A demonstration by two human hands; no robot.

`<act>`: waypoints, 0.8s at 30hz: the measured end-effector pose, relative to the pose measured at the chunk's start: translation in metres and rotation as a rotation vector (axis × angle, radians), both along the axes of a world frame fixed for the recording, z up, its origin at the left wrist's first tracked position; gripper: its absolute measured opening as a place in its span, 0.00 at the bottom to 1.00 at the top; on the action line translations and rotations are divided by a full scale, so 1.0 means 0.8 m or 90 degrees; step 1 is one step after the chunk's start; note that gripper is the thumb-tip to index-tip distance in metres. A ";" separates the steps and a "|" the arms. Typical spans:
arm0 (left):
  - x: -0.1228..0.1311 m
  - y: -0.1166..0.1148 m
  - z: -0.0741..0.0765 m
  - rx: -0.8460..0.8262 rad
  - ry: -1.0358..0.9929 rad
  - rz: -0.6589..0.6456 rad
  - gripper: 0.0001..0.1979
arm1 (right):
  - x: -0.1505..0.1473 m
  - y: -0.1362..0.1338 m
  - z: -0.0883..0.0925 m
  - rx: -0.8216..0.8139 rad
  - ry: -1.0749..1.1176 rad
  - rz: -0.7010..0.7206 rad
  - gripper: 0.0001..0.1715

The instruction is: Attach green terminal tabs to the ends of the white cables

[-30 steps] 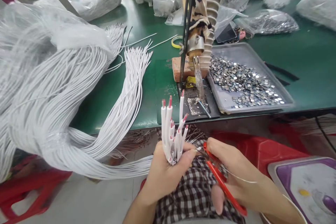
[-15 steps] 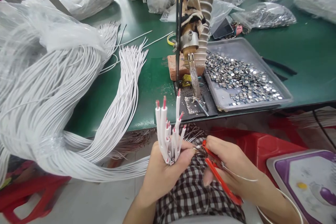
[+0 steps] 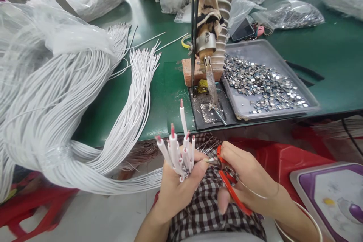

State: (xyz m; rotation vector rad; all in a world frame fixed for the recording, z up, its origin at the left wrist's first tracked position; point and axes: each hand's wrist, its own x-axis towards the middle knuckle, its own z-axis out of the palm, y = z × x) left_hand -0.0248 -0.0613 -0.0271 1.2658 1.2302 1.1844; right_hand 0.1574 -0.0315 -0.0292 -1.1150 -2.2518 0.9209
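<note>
My left hand (image 3: 177, 193) is wrapped round a bunch of white wires (image 3: 173, 147) whose pinkish-red tips point up at differing heights. Its thumb and forefinger pinch near one wire end at the jaws of the red-handled pliers (image 3: 232, 191). My right hand (image 3: 249, 174) holds these pliers, with a thin white wire running along the palm and wrist. From the left hand the long wires trail left to a large bundle (image 3: 56, 98) partly under clear plastic. Both hands are over a checked cloth on my lap.
On the green table (image 3: 159, 109), a soldering iron (image 3: 210, 72) points down beside a brick (image 3: 187, 72). A clear tray (image 3: 309, 102) holds small metal pieces. Red stools stand on both sides, a purple-and-white box (image 3: 331, 196) at right.
The wire tips in my left hand have tilted and spread to the left. The pliers' handles have shifted slightly left and up, and the camera view has moved a little.
</note>
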 end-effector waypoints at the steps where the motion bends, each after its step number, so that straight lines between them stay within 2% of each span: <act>1: 0.000 0.000 0.000 0.002 0.003 -0.005 0.08 | 0.000 0.001 0.000 0.006 0.002 0.001 0.23; 9: 0.000 0.006 0.006 0.038 0.053 -0.040 0.10 | 0.004 0.000 -0.012 0.046 0.069 -0.016 0.19; 14: -0.002 0.006 0.002 0.049 0.070 -0.030 0.08 | 0.002 0.000 -0.009 0.043 0.088 -0.011 0.23; 17: -0.005 0.007 -0.001 0.052 0.060 -0.048 0.11 | 0.002 0.001 -0.004 -0.040 0.107 0.011 0.26; 20: -0.007 0.007 -0.003 0.051 0.058 -0.080 0.14 | 0.004 0.003 -0.002 -0.189 0.156 0.054 0.33; 24: -0.006 0.006 -0.009 0.059 0.018 -0.101 0.12 | 0.009 0.003 -0.004 -0.331 0.225 0.115 0.38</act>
